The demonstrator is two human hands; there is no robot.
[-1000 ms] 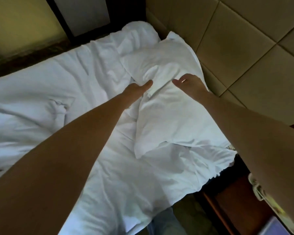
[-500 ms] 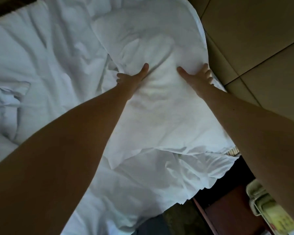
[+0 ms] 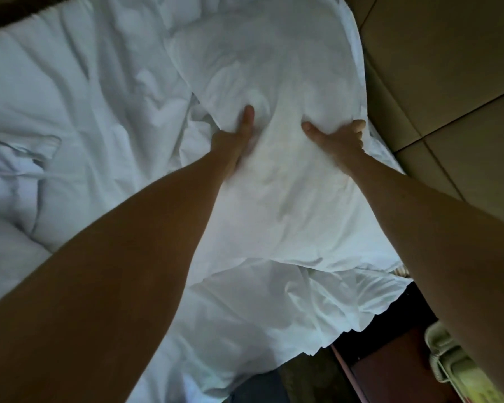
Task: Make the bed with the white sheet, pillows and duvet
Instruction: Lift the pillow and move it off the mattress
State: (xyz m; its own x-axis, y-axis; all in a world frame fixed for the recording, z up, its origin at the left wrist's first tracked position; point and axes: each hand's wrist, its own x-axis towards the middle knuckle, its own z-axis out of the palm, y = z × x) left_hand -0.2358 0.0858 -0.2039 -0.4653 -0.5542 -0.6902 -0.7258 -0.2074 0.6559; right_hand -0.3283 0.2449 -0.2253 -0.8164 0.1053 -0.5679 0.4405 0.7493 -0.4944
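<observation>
The white pillow (image 3: 274,193), at the bed's (image 3: 70,117) edge by the headboard (image 3: 448,82), is grasped by the left hand (image 3: 230,141) and the right hand (image 3: 339,139), fingers seemingly dug in. Markings on the pale object (image 3: 451,376) are too blurred to be read.

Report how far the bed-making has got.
Done: a white sheet covers the near corner, though wrinkled. In hand: the left hand and right hand grip a pillow beside the headboard, apparently positioning it. Left: what looks like the duvet lies bunched to the left; it needs spreading and smoothing.
</observation>
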